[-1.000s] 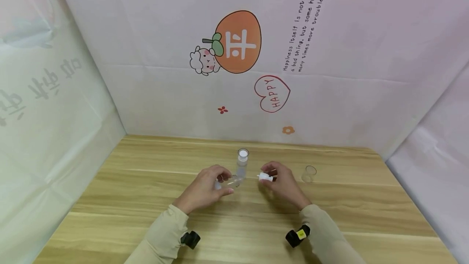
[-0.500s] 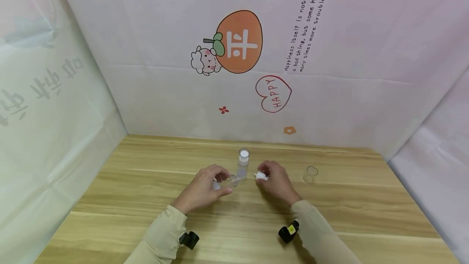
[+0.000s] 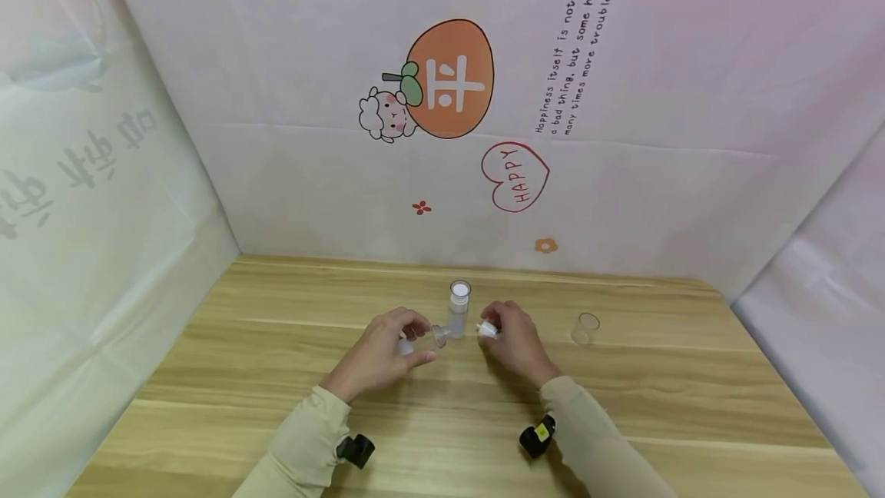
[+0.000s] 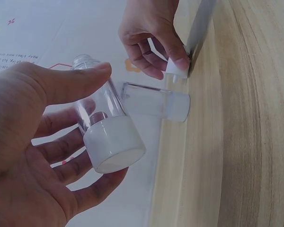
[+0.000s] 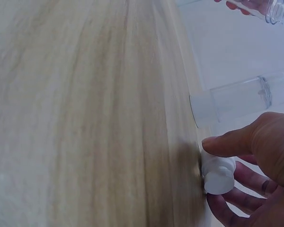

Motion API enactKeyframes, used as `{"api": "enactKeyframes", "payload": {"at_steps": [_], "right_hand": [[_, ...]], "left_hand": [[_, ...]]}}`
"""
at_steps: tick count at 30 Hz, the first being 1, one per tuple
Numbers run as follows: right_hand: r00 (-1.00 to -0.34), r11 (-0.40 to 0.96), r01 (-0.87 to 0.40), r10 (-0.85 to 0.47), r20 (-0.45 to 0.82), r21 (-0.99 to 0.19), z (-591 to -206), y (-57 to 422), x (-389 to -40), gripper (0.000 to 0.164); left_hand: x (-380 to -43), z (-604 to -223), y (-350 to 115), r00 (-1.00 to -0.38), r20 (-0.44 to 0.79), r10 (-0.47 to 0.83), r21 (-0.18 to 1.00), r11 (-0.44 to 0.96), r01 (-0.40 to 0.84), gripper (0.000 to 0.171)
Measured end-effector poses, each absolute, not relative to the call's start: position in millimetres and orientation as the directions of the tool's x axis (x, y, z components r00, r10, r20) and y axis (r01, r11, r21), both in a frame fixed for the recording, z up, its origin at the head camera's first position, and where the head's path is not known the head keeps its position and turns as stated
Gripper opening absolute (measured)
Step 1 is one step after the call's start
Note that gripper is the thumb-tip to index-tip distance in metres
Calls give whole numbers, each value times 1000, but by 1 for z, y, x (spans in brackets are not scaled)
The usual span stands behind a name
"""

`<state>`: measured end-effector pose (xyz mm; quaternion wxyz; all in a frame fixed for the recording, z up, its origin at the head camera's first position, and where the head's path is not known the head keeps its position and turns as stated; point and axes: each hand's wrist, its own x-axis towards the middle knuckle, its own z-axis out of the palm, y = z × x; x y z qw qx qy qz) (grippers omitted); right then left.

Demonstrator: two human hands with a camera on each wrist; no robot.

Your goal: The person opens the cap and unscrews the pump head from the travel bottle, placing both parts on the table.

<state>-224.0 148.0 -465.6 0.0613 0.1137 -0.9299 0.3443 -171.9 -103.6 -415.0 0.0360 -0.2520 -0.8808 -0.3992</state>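
Note:
In the left wrist view, my left hand [image 3: 376,352] grips a small clear bottle [image 4: 114,144] with a white base, its thumb along one side and the fingers round the other. The bottle is tilted, and its bare threaded neck [image 3: 440,336] points right in the head view. My right hand [image 3: 517,343] pinches a white pump head [image 5: 218,176] between thumb and fingers, low over the table and apart from the bottle. Between and just behind the two hands stands a second clear bottle [image 3: 459,315], upright, with a white part inside its top.
A clear cylindrical cap [image 3: 585,330] stands on the wooden table [image 3: 442,429] to the right of my right hand. White printed sheeting [image 3: 311,183] rises behind the table's back edge and along both sides.
My right hand has moved left with the pump head, closer to the standing bottle. My left hand has shifted slightly, and its bottle's neck is a little higher and further left.

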Motion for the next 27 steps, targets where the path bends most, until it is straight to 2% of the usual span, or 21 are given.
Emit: {"api": "enactKeyframes", "payload": {"at_steps": [12, 27], "right_hand": [[-961, 733, -275, -181, 211, -623, -466, 149, -224, 36], [-963, 722, -267, -182, 197, -638, -467, 151, -225, 38]], "left_hand": [[-177, -422, -107, -900, 249, 357, 712, 562, 420, 32], [-185, -426, -116, -951, 222, 214, 809, 504, 302, 32]]}}
